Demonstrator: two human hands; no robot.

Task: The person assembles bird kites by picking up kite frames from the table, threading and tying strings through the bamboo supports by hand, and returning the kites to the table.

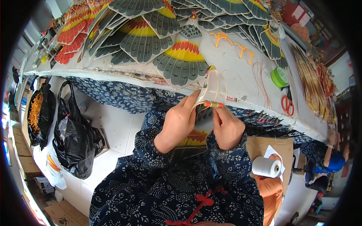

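Between my hands, in front of the table edge, is a small kite part (215, 84) of whitish translucent sheet on a thin frame. A red and yellow band (213, 104) runs across its near end, and its far tip is yellow and red. My left hand (176, 122) grips its left side, index finger stretched along it. My right hand (229, 128) is closed, with thumb and finger pinching the band's right end. Below and partly hidden by my hands is a painted panel (193, 138) in yellow, red and grey. A fan-shaped painted kite panel (181, 64) lies just beyond on the table.
Stacked painted panels (145, 41) cover the table's far side. Orange curled pieces (220, 38), green tape (279, 77), red-handled scissors (287, 105) and thin sticks (309, 83) lie rightward. A thread spool (266, 167) sits lower right, black bags (75, 139) left. Another person (335, 162) is far right.
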